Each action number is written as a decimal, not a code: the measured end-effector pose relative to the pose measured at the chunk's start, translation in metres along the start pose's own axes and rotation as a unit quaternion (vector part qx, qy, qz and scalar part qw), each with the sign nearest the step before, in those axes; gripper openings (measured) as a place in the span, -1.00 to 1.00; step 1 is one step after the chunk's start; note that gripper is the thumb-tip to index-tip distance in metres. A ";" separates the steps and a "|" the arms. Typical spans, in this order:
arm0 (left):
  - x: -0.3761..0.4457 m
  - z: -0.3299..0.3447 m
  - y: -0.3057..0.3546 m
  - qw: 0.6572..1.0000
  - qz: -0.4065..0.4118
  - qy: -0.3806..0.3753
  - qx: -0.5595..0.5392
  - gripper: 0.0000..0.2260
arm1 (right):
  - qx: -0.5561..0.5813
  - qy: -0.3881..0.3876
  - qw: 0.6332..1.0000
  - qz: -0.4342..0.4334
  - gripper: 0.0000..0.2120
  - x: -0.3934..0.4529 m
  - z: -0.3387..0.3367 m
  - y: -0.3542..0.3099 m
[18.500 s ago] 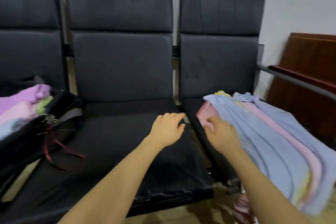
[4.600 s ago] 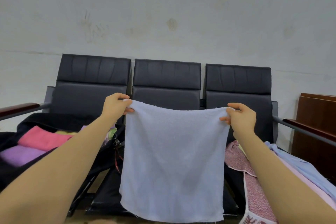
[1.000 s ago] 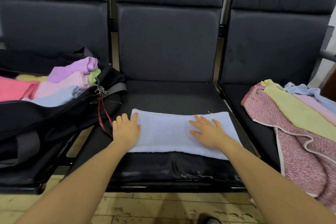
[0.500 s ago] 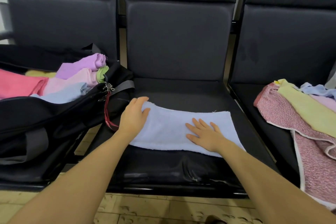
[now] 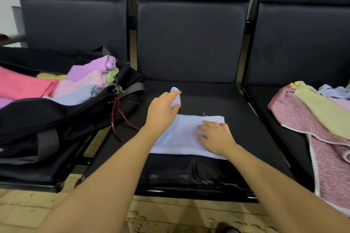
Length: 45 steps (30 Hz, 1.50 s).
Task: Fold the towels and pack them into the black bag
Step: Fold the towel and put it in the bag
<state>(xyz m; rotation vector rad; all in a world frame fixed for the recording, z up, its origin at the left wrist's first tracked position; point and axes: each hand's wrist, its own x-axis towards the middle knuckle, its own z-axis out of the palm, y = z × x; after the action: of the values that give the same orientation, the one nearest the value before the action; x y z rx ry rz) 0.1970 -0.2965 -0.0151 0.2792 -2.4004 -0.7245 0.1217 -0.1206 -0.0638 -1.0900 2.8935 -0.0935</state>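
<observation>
Folding mid-task: left hand [image 5: 162, 111] pinches the blue towel [image 5: 181, 136] corner, right hand [image 5: 216, 137] presses flat with relaxed fingers, several folded towels [image 5: 83, 81] fill the black bag [image 5: 56, 117], unfolded pile [image 5: 310, 117] waits

I see my left hand [image 5: 162, 108] pinching the lifted end of a pale blue towel [image 5: 186, 138] that lies on the middle black seat [image 5: 204, 92]. Just right of that pinch, my right hand [image 5: 216, 137] rests flat with spread fingers on the towel's right half. Left of the pinch, on the next seat, an open black bag [image 5: 47, 117] holds folded towels [image 5: 83, 79] in pink, purple, green and blue; red cords [image 5: 121, 117] hang from its zip toward my left hand. Far right of both hands, a loose pile of towels [image 5: 310, 119] drapes over the third seat.
</observation>
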 end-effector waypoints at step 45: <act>-0.018 0.056 -0.009 0.966 -0.054 -0.215 0.134 -0.63 | 0.230 0.067 0.967 0.084 -0.72 0.012 0.004 0.034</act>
<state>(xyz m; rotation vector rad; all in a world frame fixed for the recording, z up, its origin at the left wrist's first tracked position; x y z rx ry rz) 0.1776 -0.2732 -0.0663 0.3991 -2.9239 -0.5471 0.0903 -0.1030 -0.0707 -0.7772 2.8395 -0.8121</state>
